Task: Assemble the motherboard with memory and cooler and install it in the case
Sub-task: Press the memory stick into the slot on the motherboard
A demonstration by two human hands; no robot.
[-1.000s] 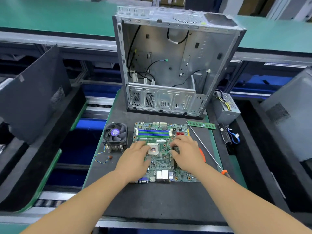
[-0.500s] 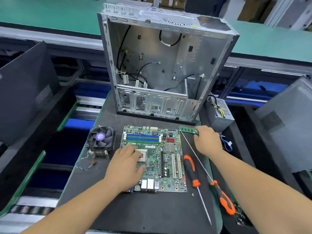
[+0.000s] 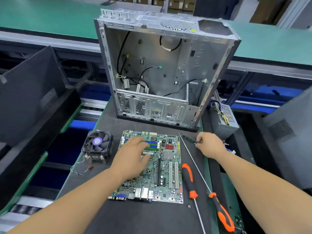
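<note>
A green motherboard (image 3: 166, 168) lies flat on the black mat (image 3: 143, 217). My left hand (image 3: 133, 159) rests on it, fingers stretched over the blue and green memory slots (image 3: 152, 144) and hiding the CPU socket. My right hand (image 3: 210, 146) pinches a green memory stick (image 3: 190, 138) just off the board's far right corner. A black cooler fan (image 3: 98, 144) with a heatsink and loose wires stands left of the board. The open metal case (image 3: 162, 70) stands upright behind the board, cables hanging inside.
Two orange-and-black screwdrivers (image 3: 190, 181) (image 3: 221, 215) lie right of the board, their long shafts crossing near my right hand. A grey power supply (image 3: 224, 120) sits right of the case. Dark side panels (image 3: 30, 92) lean at the left and right. Conveyor rails run beside the mat.
My right hand left the motherboard, reached to the right and took hold of the memory stick. My left hand slid up toward the memory slots. The view shifted, revealing both screwdrivers.
</note>
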